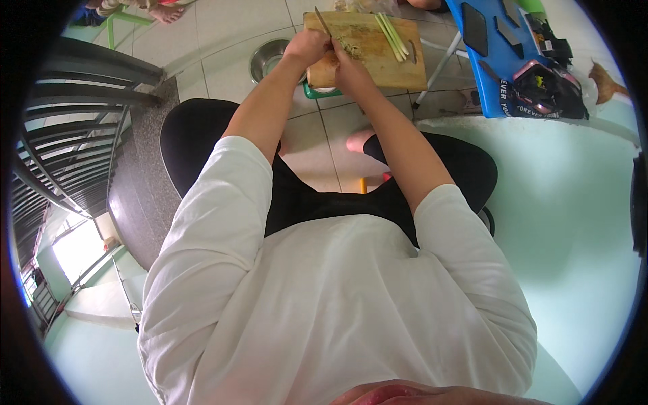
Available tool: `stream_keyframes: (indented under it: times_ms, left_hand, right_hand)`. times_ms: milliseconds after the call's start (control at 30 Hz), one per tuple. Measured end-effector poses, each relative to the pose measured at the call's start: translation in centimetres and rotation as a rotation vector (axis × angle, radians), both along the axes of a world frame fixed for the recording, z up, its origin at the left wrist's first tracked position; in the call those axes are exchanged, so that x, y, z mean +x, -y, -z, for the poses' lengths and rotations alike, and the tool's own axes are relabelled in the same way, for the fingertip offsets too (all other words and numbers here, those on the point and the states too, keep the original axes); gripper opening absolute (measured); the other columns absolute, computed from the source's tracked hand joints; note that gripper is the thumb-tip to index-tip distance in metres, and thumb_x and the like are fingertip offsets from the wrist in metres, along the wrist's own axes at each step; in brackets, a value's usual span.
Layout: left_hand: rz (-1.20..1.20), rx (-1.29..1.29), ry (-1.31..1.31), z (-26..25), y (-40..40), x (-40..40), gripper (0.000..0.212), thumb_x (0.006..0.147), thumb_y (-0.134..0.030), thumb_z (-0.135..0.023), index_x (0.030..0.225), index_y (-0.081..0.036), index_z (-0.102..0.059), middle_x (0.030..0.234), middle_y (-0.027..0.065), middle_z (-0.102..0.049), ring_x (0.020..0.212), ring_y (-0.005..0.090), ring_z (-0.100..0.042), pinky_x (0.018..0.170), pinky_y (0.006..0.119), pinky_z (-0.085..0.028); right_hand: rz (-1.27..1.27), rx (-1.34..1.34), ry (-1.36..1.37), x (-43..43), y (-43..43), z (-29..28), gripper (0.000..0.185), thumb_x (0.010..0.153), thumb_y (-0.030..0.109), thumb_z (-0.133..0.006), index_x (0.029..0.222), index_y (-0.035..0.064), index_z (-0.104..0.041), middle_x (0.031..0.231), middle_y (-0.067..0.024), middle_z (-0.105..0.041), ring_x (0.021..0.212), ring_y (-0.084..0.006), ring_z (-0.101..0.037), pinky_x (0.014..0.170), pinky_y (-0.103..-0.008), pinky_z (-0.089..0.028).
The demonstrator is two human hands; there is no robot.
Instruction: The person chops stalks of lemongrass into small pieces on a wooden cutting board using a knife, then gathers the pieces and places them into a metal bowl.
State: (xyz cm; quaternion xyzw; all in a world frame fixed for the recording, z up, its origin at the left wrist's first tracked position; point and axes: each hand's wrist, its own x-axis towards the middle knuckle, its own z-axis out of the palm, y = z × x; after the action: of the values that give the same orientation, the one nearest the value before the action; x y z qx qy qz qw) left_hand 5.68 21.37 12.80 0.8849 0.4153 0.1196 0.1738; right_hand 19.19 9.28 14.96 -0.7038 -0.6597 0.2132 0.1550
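Observation:
A knife (323, 21) points away from me and to the left over a wooden cutting board (364, 76). My right hand (350, 68) is closed at the near end of its blade, in line with it; the handle is hidden. My left hand (308, 46) is curled over the board's left edge, its fingers meeting my right fingertips beside the blade; what lies inside it is hidden. Small chopped pieces (351, 49) lie just beyond my right hand. Several pale green stalks (391, 38) rest on the right part of the board, near its handle slot.
A steel bowl (256, 58) stands left of the board, and a green-rimmed container (315, 93) is partly under it. A blue table (478, 76) at right holds phones and a black bag. Metal railings (91, 93) stand at left. Another person's foot (167, 14) shows at top left.

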Motion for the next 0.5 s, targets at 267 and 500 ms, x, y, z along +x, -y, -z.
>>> stream_keyframes:
  times_ms: [267, 500]
  left_hand:
    - [-0.007, -0.030, 0.016, -0.6, 0.2, -0.5, 0.019, 0.091, -0.025, -0.061, 0.095, -0.011, -0.074, 0.097, 0.0141, -0.072, 0.093, 0.0343, -0.069, 0.084, 0.046, -0.056]
    - [0.007, -0.009, -0.014, -1.5, 0.3, 0.2, 0.018, 0.090, -0.023, -0.061, 0.095, -0.011, -0.074, 0.096, 0.0146, -0.073, 0.092, 0.0351, -0.069, 0.083, 0.046, -0.056]
  right_hand:
    - [0.018, -0.037, -0.019, -0.2, 1.6, -2.2, 0.076, 0.089, 0.004, -0.051, 0.158, 0.0219, -0.024, 0.103, -0.0290, -0.067, 0.095, -0.0460, -0.065, 0.083, -0.0541, -0.050]
    - [0.004, 0.032, -0.080, 0.7, 2.7, -2.7, 0.069, 0.094, 0.006, -0.048, 0.157, 0.0206, -0.026, 0.096, -0.0338, -0.065, 0.091, -0.0507, -0.063, 0.079, -0.0574, -0.047]
